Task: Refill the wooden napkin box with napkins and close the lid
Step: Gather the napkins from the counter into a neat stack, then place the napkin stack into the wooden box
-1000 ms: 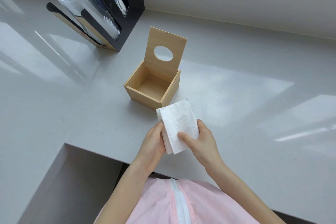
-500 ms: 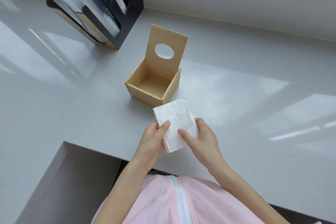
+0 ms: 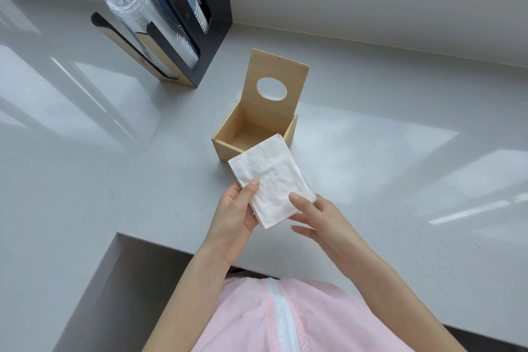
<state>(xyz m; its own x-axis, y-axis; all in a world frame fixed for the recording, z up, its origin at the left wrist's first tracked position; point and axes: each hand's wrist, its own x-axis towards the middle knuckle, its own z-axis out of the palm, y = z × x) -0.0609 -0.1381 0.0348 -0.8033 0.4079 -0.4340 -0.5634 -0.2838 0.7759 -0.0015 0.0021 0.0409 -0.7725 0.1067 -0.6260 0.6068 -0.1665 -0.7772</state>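
A small wooden napkin box (image 3: 225,148) stands open and empty on the grey counter. Its hinged lid (image 3: 297,77), with an oval hole, stands upright at the back. A stack of white napkins (image 3: 270,177) hovers just in front of the box, its far corner over the box's near right rim. My left hand (image 3: 233,213) grips the stack's left edge with the thumb on top. My right hand (image 3: 317,216) holds the near right corner, thumb on top.
A black and wood cup dispenser (image 3: 168,23) with clear lids and paper cups stands at the back left. The grey counter (image 3: 400,180) runs along a wall behind the box and has a cut-out edge near my body.
Both hands have carried the napkin stack forward toward the box; its far corner now overlaps the box's near rim. My left thumb has shifted onto the top of the stack.
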